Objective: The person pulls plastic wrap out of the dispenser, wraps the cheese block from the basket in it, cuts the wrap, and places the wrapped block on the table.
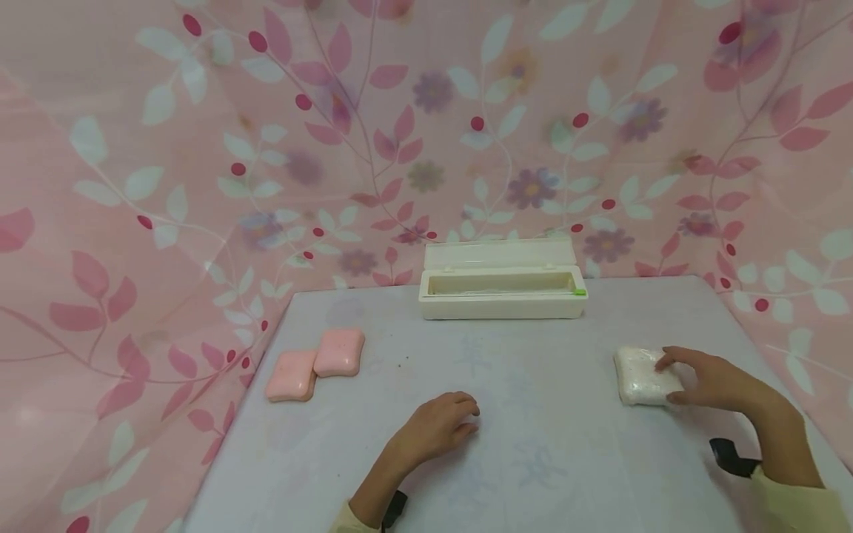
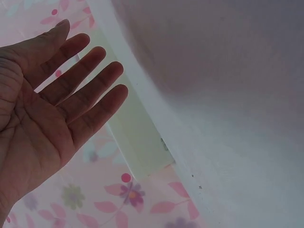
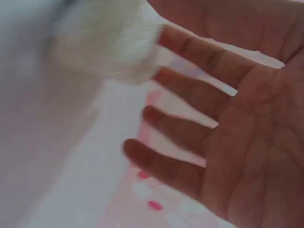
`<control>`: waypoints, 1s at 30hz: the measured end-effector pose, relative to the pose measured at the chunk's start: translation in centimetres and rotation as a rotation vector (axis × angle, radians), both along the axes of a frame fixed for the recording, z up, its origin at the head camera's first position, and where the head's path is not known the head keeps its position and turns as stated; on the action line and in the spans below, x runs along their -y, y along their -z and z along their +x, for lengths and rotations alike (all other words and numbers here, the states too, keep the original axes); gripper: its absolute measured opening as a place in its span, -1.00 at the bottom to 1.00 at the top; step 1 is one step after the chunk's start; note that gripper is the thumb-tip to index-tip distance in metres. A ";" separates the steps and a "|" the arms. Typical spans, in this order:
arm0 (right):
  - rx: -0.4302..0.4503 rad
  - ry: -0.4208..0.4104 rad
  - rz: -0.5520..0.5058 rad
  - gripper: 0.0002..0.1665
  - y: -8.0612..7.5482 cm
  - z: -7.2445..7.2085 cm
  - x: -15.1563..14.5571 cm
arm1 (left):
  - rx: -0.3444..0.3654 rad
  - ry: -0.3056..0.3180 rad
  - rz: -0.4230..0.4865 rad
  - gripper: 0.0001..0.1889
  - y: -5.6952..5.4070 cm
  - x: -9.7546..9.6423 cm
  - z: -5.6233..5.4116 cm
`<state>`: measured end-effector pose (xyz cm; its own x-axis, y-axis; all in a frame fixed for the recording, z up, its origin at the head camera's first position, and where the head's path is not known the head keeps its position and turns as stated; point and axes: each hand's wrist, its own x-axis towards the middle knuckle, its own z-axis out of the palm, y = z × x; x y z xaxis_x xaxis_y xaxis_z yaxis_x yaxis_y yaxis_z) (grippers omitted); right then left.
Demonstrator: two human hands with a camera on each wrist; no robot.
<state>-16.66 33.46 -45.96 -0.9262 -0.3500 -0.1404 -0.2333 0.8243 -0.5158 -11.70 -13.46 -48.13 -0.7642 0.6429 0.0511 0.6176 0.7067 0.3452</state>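
block (image 1: pixel 645 376) on the right side of the table is white and squarish with soft corners, and its surface looks kinda crinkly and shiny. right hand (image 1: pixel 718 383) is at its right edge, one fingertip over the top and the thumb by the near corner. in the right wrist view the fingers (image 3: pixel 175 128) are spread and pretty straight, so it's contact at most, not wrapped round it, and the block's just a blurry pale lump. left hand (image 1: pixel 438 426) has nothing in it, fingers loose and slightly bent above the table cover (image 1: pixel 533 355), which is smooth pale cloth with faint bluish figures. over on the left are two pink blocks (image 1: pixel 292 375), glossy, pillow-shaped squares, just about touching at their corners. at the back sits a long cream box (image 1: pixel 503 308), looks like hard plastic, with rounded edges, a long rectangular trough, a little bright green tab (image 1: pixel 580 292) at the right end and the lid (image 1: pixel 500 256) tipped back. behind it hangs pink fabric (image 1: pixel 433 159) printed with leaves and flowers, softly creased.
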 end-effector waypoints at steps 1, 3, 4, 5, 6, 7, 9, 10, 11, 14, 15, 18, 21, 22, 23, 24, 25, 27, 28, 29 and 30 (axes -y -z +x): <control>-0.013 0.000 -0.003 -0.41 -0.4 -0.1 0.2 | 0.005 -0.004 -0.001 -0.84 0.0 0.0 -0.2; -0.040 0.008 -0.012 -0.44 -1.3 -0.6 0.9 | 0.019 -0.018 0.003 -0.84 -0.2 -0.1 -0.8; -0.056 0.013 -0.022 -0.45 -1.7 -1.0 1.4 | 0.031 -0.033 0.010 -0.83 -0.3 -0.1 -1.2; -0.071 0.020 -0.033 -0.46 -2.0 -1.4 2.0 | 0.041 -0.048 0.017 -0.83 -0.5 -0.2 -1.7; -0.081 0.023 -0.049 -0.47 -2.2 -1.9 2.6 | 0.054 -0.070 0.022 -0.82 -0.7 -0.2 -2.3; -0.095 0.026 -0.059 -0.48 -2.4 -2.4 3.3 | 0.064 -0.092 0.031 -0.82 -1.0 -0.3 -2.9; -0.111 0.032 -0.078 -0.48 -2.7 -3.5 4.6 | 0.077 -0.129 0.056 -0.80 -1.5 -0.3 -4.3; -0.124 0.033 -0.091 -0.49 -2.8 -4.0 5.2 | 0.079 -0.143 0.071 -0.79 -1.8 -0.4 -5.0; -0.137 0.034 -0.106 -0.49 -2.8 -4.6 5.8 | 0.077 -0.151 0.086 -0.78 -2.0 -0.4 -5.8; -0.189 0.028 -0.164 -0.51 -2.7 -6.4 7.4 | 0.072 -0.165 0.147 -0.75 -2.8 -0.3 -8.4; -0.211 0.020 -0.184 -0.52 -2.5 -7.0 7.8 | 0.066 -0.168 0.168 -0.75 -3.0 -0.3 -9.3; -0.261 0.001 -0.235 -0.55 -2.0 -8.9 8.9 | 0.040 -0.179 0.217 -0.76 -3.6 -0.3 -11.9; -0.285 -0.022 -0.264 -0.57 -1.8 -10.7 10.0 | -0.001 -0.189 0.241 -0.77 -3.9 -0.4 -14.6; -0.283 -0.027 -0.275 -0.57 -1.7 -11.3 10.4 | -0.008 -0.197 0.242 -0.77 -4.0 -0.4 -15.3; -0.279 -0.035 -0.285 -0.57 -1.7 -11.9 10.8 | -0.016 -0.205 0.238 -0.77 -4.1 -0.4 -16.0; -0.275 -0.040 -0.286 -0.57 -1.7 -12.5 11.2 | -0.023 -0.213 0.234 -0.77 -4.1 -0.4 -16.7; -0.271 -0.041 -0.288 -0.57 -1.6 -13.0 11.5 | -0.021 -0.223 0.224 -0.76 -4.1 -0.5 -17.4; -0.250 -0.039 -0.289 -0.58 -1.5 -14.2 12.2 | -0.023 -0.245 0.190 -0.75 -4.2 -0.8 -18.6; -0.239 -0.042 -0.286 -0.58 -1.4 -14.8 12.4 | -0.019 -0.257 0.173 -0.75 -4.2 -1.0 -19.1; -0.225 -0.043 -0.280 -0.59 -1.3 -15.3 12.6 | -0.022 -0.262 0.156 -0.75 -4.2 -1.2 -19.6; -0.212 -0.045 -0.271 -0.59 -1.2 -15.8 12.7 | -0.020 -0.270 0.140 -0.75 -4.2 -1.4 -20.1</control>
<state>-32.50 20.73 -44.81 -0.9075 -0.3896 0.1571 -0.3919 0.6506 -0.6505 -31.81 -12.07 -43.96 -0.9043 0.4025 0.1419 0.4219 0.7926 0.4402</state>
